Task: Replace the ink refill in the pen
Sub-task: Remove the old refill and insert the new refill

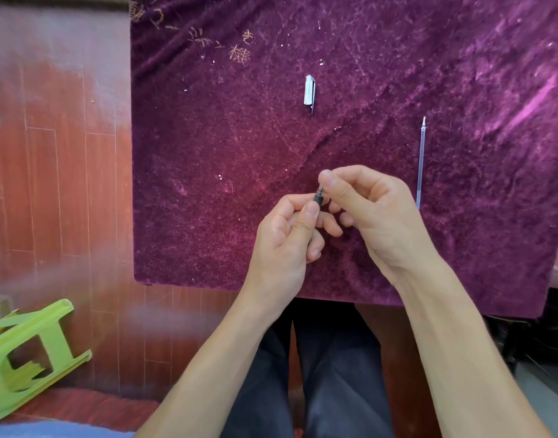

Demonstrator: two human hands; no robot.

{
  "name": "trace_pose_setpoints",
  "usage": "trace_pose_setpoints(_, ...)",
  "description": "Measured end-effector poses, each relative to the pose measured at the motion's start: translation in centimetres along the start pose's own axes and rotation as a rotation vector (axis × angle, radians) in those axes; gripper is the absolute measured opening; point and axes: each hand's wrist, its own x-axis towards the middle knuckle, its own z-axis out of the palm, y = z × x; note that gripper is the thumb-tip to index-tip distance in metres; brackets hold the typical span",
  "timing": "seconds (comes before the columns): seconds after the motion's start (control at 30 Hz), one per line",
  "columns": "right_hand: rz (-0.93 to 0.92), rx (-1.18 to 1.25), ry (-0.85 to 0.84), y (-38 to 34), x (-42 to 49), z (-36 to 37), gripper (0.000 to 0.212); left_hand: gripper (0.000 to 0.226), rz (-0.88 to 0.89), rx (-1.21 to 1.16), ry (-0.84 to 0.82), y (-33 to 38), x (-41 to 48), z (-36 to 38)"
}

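Over the purple velvet cloth (pixel 208 184) my left hand (pixel 287 235) grips the dark pen barrel (pixel 318 197), which points away from me and is mostly hidden in my fingers. My right hand (pixel 366 207) pinches the small tip section at the barrel's far end between thumb and forefinger. A clear, thin ink refill (pixel 420 162) lies lengthwise on the cloth just right of my right hand, its metal point facing away. The white pen cap (pixel 310 91) with its clip lies farther back near the middle of the cloth.
The cloth-covered table ends at a near edge just above my knees. A reddish wooden floor (pixel 60 172) lies to the left. A lime-green plastic stool (pixel 31 352) lies tipped over at the lower left. Dark clutter sits under the table's right corner.
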Motion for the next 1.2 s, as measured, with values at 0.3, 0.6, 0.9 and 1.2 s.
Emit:
trace_pose_setpoints(0.3, 0.008, -0.068, -0.046, -0.2, 0.3, -0.6, 0.018, 0.024, -0.008, 0.059, 0.021, 0.6, 0.1, -0.1)
trace_pose_setpoints(0.6, 0.018, -0.028, -0.081, -0.6, 1.2, -0.8, 0.01, 0.025, -0.019, 0.078, -0.003, 1.0, 0.9, -0.1)
trace_pose_setpoints(0.9, 0.018, -0.005, -0.121, -0.9, 1.6, -0.8, 0.008, 0.024, -0.007, 0.096, -0.016, 1.1, 1.1, -0.4)
trace_pose_setpoints(1.2, 0.048, -0.042, -0.143, -1.2, 1.5, -1.0, 0.018, 0.03, -0.015, 0.085, -0.013, 1.0, 1.1, -0.4)
